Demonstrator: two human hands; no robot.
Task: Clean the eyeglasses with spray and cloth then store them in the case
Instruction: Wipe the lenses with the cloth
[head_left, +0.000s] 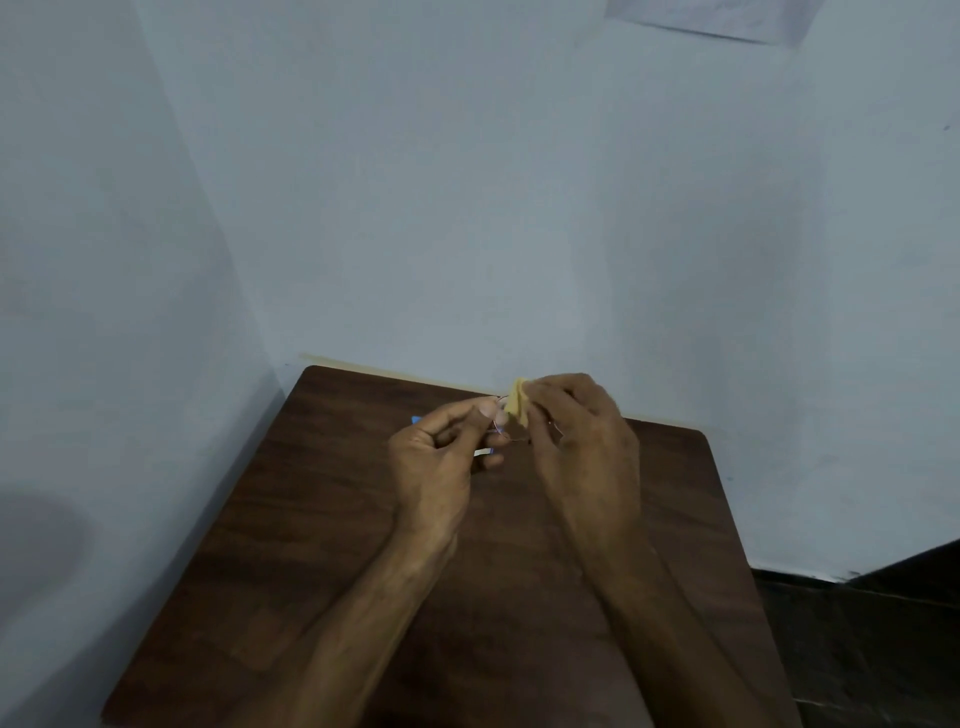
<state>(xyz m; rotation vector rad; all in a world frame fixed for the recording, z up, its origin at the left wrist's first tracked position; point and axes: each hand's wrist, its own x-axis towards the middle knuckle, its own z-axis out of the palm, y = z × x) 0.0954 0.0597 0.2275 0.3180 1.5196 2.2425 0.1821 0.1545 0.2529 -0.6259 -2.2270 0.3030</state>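
Both hands are raised just above the far half of a dark wood-grain desk (322, 519), close together and almost touching. The left hand (441, 457) has its fingers curled, with thumb and forefinger pinching the thin wire rim of the eyeglasses (502, 432). The frame is so fine, and so much of it is covered by the fingers, that only a short arc of rim shows between the two hands. How the temples lie cannot be told. The right hand (576, 431) is also curled, its fingertips pinching a small folded yellow cloth (518, 408) that sits against the glasses at the top of the gap between the hands. The cloth sticks up a little above the fingers. The eyeglasses are held in the air over the desk, not resting on it. Behind the left hand, on the desk, lies a blue and white thing (416, 419). It is mostly hidden by the fingers and too little of it shows to say what it is. A pale strip (395, 371) runs along the desk's back edge where it meets the light blue wall (467, 208). A sheet of paper (717, 15) hangs high on the wall at the right, and dark floor (883, 649) shows beside the desk's right edge.
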